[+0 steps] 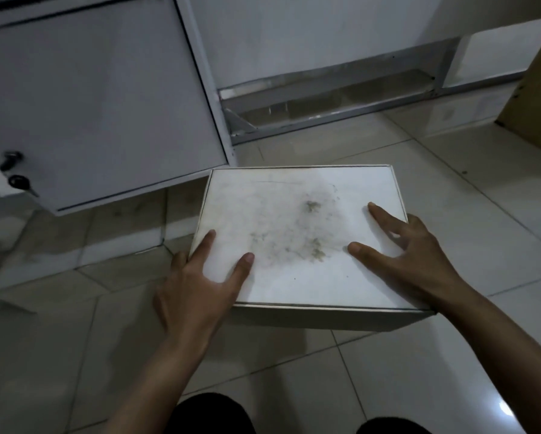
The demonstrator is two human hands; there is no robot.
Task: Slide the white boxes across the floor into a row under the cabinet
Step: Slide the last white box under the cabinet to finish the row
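A flat white box [294, 214] with a dusty, stained lid lies on the tiled floor in the middle of the view. My left hand [197, 289] holds its near left corner, thumb and forefinger on the lid and the other fingers down the side. My right hand [410, 255] presses on the right part of the lid, with some fingers over the right edge. The grey cabinet [100, 98] stands just beyond the box to the left. A second white box [84, 249] sits on the floor below the cabinet door, left of the one I hold.
Keys [18, 183] hang in the cabinet door's lock at far left. A low metal frame [325, 120] runs along the wall behind. Another pale box [463, 112] sits at the back right beside a brown carton [535, 98]. My knees show at the bottom edge.
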